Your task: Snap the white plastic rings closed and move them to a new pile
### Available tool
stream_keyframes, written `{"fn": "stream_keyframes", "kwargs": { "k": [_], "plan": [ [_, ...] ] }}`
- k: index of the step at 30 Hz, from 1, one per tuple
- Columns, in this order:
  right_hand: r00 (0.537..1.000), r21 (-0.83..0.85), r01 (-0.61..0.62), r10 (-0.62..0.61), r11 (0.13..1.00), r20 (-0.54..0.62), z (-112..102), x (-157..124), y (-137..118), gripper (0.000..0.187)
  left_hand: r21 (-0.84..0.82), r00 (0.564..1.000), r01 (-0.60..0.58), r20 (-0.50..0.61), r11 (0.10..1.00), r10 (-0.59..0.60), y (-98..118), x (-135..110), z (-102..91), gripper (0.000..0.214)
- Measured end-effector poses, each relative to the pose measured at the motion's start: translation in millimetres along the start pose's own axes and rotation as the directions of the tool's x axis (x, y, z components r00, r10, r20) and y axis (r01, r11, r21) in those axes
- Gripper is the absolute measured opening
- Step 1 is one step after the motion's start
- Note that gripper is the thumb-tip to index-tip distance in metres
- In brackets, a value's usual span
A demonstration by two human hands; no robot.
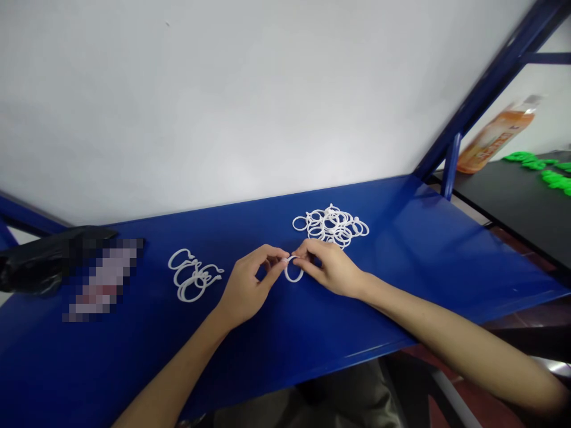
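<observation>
Between my two hands is a white plastic ring point(294, 281), held up over the blue table. My left hand point(250, 284) pinches its upper left side with thumb and fingertips. On the upper right side, my right hand point(329, 266) grips the same ring between thumb and fingers. The fingertips hide the top part of the ring, where the hands nearly meet. Left of my left hand lies a small group of white rings point(191, 291), several of which look opened at a gap. Behind my right hand rests a larger heap of white rings point(332, 223), which look closed.
The blue table point(267, 356) runs up to a pale wall point(267, 107). A black plastic bag point(33, 261) and a blurred-out item point(109, 270) lie at the left. On a dark table point(504, 196) at the right are an orange bottle point(497, 137) and bright green pieces point(555, 178).
</observation>
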State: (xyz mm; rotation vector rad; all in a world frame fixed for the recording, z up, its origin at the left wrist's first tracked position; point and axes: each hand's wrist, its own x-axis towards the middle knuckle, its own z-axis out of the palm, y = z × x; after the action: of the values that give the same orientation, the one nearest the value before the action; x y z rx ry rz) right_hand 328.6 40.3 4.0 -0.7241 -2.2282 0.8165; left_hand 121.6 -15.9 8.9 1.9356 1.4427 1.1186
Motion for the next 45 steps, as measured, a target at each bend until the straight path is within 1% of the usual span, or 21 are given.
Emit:
{"fn": "stream_keyframes", "kwargs": {
  "k": [3, 7, 11, 13, 15, 17, 19, 21, 22, 23, 25, 26, 28, 30, 33, 34, 36, 38, 40, 43, 45],
  "plan": [
    [0.997, -0.031, 0.077, -0.077, 0.997, 0.007, -3.0, 0.2, 2.3, 0.013, 0.072, 0.998, -0.061, -0.028, 0.996, 0.063, 0.4, 0.6, -0.9, 0.013],
    [0.982, -0.075, 0.186, -0.182, 0.980, 0.053, -5.8, -0.5, 1.1, 0.017, 0.086, 0.989, -0.129, -0.059, 0.988, 0.134, 1.2, -1.6, 1.7, 0.018],
    [0.954, -0.144, 0.288, -0.272, 0.947, 0.125, -5.2, -2.1, 1.8, 0.022, 0.088, 0.990, -0.130, -0.044, 0.988, 0.135, 5.8, -4.3, 5.9, 0.020],
    [0.948, -0.194, 0.312, -0.293, 0.930, 0.123, -3.9, -2.4, 4.3, 0.022, 0.109, 0.993, -0.114, -0.022, 0.988, 0.117, 5.7, -4.0, 7.3, 0.020],
    [0.953, -0.249, 0.302, -0.287, 0.920, 0.095, -4.2, -1.5, 8.0, 0.021, 0.150, 0.995, -0.104, 0.012, 0.983, 0.103, 2.5, -2.1, 7.5, 0.018],
    [0.968, -0.300, 0.245, -0.248, 0.922, 0.031, -9.5, 1.7, 12.9, 0.019, 0.233, 0.996, -0.091, 0.035, 0.968, 0.085, -2.9, 0.9, 4.8, 0.016],
    [0.982, -0.368, 0.131, -0.172, 0.920, -0.080, -22.0, 7.6, 19.7, 0.018, 0.391, 0.999, -0.048, 0.018, 0.919, 0.045, -8.3, 4.2, -2.2, 0.019],
    [0.973, -0.456, -0.036, -0.073, 0.889, -0.219, -40.8, 16.2, 28.8, 0.018, 0.595, 1.000, 0.021, -0.028, 0.804, -0.006, -12.4, 7.2, -13.5, 0.024],
    [0.961, -0.487, -0.119, -0.023, 0.865, -0.277, -51.3, 21.3, 34.0, 0.018, 0.688, 0.998, 0.055, -0.046, 0.723, -0.032, -13.8, 8.3, -20.1, 0.027],
    [0.951, -0.501, -0.194, 0.037, 0.843, -0.307, -61.6, 26.7, 39.6, 0.019, 0.764, 0.996, 0.085, -0.059, 0.639, -0.062, -15.1, 9.0, -27.0, 0.030],
    [0.933, -0.517, -0.314, 0.158, 0.796, -0.323, -79.1, 38.0, 50.8, 0.020, 0.861, 0.988, 0.131, -0.074, 0.491, -0.134, -17.3, 9.6, -40.0, 0.035],
    [0.924, -0.524, -0.360, 0.215, 0.772, -0.317, -85.5, 43.5, 56.0, 0.020, 0.886, 0.981, 0.149, -0.078, 0.440, -0.175, -18.6, 9.5, -45.5, 0.036],
    [0.902, -0.535, -0.429, 0.311, 0.728, -0.299, -92.9, 52.8, 65.2, 0.022, 0.905, 0.965, 0.168, -0.069, 0.392, -0.253, -21.7, 8.8, -54.0, 0.035],
    [0.887, -0.548, -0.462, 0.366, 0.697, -0.282, -94.4, 58.8, 72.4, 0.023, 0.899, 0.946, 0.167, -0.030, 0.405, -0.323, -25.4, 8.1, -59.1, 0.035],
    [0.881, -0.565, -0.472, 0.389, 0.677, -0.270, -91.2, 60.6, 80.0, 0.024, 0.858, 0.928, 0.157, 0.042, 0.489, -0.370, -31.8, 8.0, -61.3, 0.036],
    [0.880, -0.566, -0.474, 0.391, 0.674, -0.271, -89.9, 59.9, 81.7, 0.024, 0.830, 0.931, 0.156, 0.057, 0.535, -0.361, -34.1, 8.3, -61.0, 0.037],
    [0.878, -0.569, -0.478, 0.391, 0.669, -0.277, -87.6, 57.6, 84.5, 0.025, 0.746, 0.950, 0.151, 0.073, 0.648, -0.305, -38.4, 9.4, -59.2, 0.039],
    [0.880, -0.574, -0.473, 0.382, 0.668, -0.282, -86.3, 55.2, 86.2, 0.025, 0.627, 0.970, 0.127, 0.084, 0.769, -0.229, -41.8, 11.3, -57.2, 0.040],
    [0.887, -0.581, -0.461, 0.362, 0.671, -0.287, -86.0, 53.2, 86.9, 0.025, 0.496, 0.980, 0.100, 0.101, 0.863, -0.171, -43.8, 13.6, -56.8, 0.039],
    [0.896, -0.594, -0.443, 0.318, 0.671, -0.309, -86.0, 50.5, 84.4, 0.025, 0.359, 0.987, 0.092, 0.093, 0.929, -0.133, -45.0, 16.5, -62.6, 0.038],
    [0.901, -0.604, -0.428, 0.268, 0.672, -0.341, -84.4, 48.0, 79.2, 0.026, 0.350, 0.991, 0.107, 0.041, 0.931, -0.129, -46.9, 17.1, -71.3, 0.039]
  ]
}}
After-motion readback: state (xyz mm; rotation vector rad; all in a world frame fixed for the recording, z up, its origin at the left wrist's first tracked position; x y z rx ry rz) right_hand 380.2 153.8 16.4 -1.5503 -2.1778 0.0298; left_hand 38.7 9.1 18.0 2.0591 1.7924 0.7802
